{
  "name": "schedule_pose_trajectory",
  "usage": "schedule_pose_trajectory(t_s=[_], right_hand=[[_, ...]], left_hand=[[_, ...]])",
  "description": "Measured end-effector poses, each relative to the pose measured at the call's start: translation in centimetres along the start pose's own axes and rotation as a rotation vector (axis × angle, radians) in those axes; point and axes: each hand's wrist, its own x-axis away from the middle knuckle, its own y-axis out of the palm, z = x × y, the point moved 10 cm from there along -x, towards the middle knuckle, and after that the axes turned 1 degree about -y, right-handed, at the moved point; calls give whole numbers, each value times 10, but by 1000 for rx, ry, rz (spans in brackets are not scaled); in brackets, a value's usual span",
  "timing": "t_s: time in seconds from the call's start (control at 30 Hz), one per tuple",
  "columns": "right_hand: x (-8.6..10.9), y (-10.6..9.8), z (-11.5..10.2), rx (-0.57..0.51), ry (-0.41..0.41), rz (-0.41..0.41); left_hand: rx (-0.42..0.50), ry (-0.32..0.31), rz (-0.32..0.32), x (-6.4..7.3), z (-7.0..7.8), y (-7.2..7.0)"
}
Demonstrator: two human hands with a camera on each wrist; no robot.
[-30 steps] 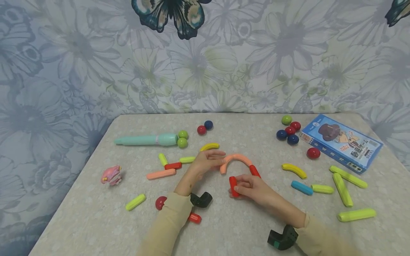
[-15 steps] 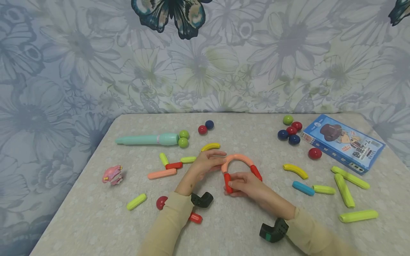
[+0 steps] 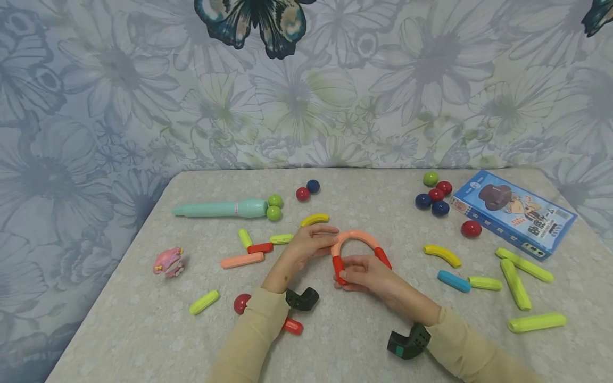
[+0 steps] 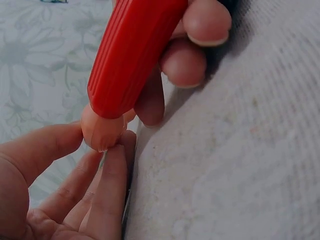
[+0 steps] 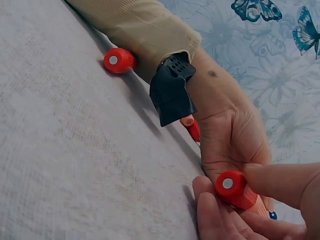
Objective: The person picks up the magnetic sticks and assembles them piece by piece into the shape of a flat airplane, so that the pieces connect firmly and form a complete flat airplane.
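An orange curved piece (image 3: 356,234) lies as an arch at mid-table, with a red rod (image 3: 382,257) at its right end. My left hand (image 3: 311,243) pinches the left side of the arch between thumb and fingers; the left wrist view shows its orange tip (image 4: 102,131) there. A second red rod (image 3: 338,268), ribbed along its side, is pinched by my right hand (image 3: 366,274). Its far end meets the arch's left tip. In the right wrist view, a pale disc marks the near end of this held rod (image 5: 240,192).
Green rods (image 3: 514,284), a blue rod (image 3: 453,281) and a yellow curve (image 3: 441,255) lie right, near a blue box (image 3: 514,213) and several balls (image 3: 440,208). Leftward are a mint wand (image 3: 220,209), a pink figurine (image 3: 168,262) and more rods (image 3: 242,259). Beside my left forearm lies a red rod (image 3: 292,326).
My right hand has moved left and slightly up with the red rod, bringing it from apart to touching the arch's left tip. My left hand has stayed on the orange piece.
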Motion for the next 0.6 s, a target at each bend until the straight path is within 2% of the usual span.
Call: schedule_pose_trajectory(t_s=[0.17,0.43,0.6], right_hand=[[1,-1,1,41,-15,7],[0,-9,4,79,11,129],[0,-11,3,64,4,167]], left_hand=[[1,2,-2,3,3,1],[-48,-10,-28,3,-1,2],[-41,-17,-41,4,-2,3]])
